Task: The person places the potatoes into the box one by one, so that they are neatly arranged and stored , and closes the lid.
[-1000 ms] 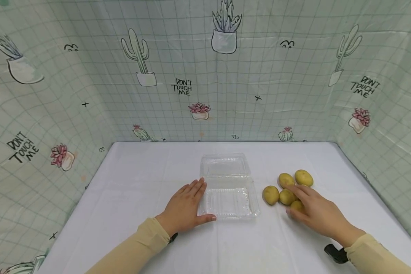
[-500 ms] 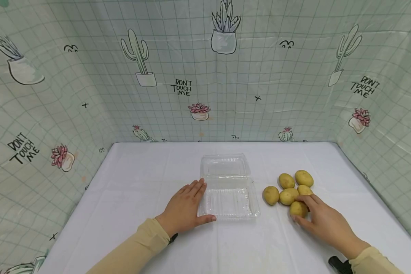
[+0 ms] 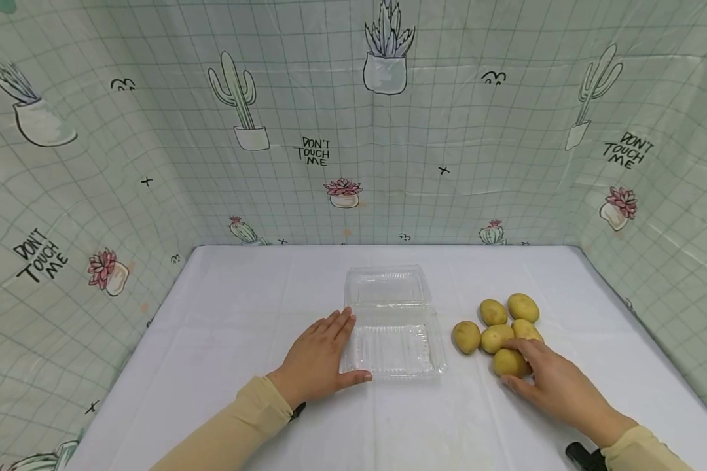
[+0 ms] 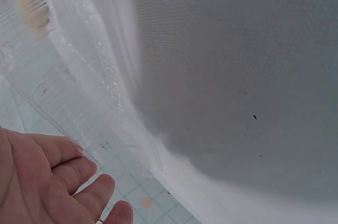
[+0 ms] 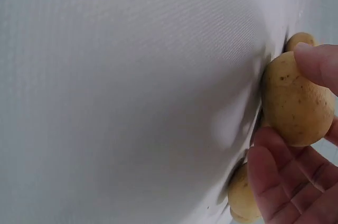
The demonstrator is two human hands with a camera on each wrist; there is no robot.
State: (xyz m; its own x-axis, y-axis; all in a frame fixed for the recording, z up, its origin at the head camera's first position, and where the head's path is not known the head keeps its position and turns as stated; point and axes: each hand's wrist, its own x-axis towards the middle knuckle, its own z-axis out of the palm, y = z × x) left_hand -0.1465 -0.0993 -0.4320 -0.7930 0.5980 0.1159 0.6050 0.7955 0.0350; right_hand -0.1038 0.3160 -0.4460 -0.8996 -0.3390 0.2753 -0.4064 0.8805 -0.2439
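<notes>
A clear plastic clamshell container (image 3: 395,347) lies with its lid (image 3: 387,286) folded back on the white table. My left hand (image 3: 318,360) rests flat at its left edge, fingers straight and thumb spread along the near edge; the left wrist view shows the fingers against the clear wall (image 4: 79,108). To the right, my right hand (image 3: 562,386) grips the nearest potato (image 3: 508,363) between thumb and fingers. Close up, that potato (image 5: 298,102) appears at or just above the cloth, the thumb on one side and curled fingers on the other. Part of it is hidden by the hand.
Several other potatoes lie close together beyond the gripped one, among them a left one (image 3: 466,337) and a far one (image 3: 523,307). A white cloth (image 3: 259,281) covers the table. Patterned curtains (image 3: 271,183) hang around the back and sides.
My right hand has drawn back from over the potato group towards me and closed on the nearest potato, which has shifted slightly left. My left hand and the container have stayed put.
</notes>
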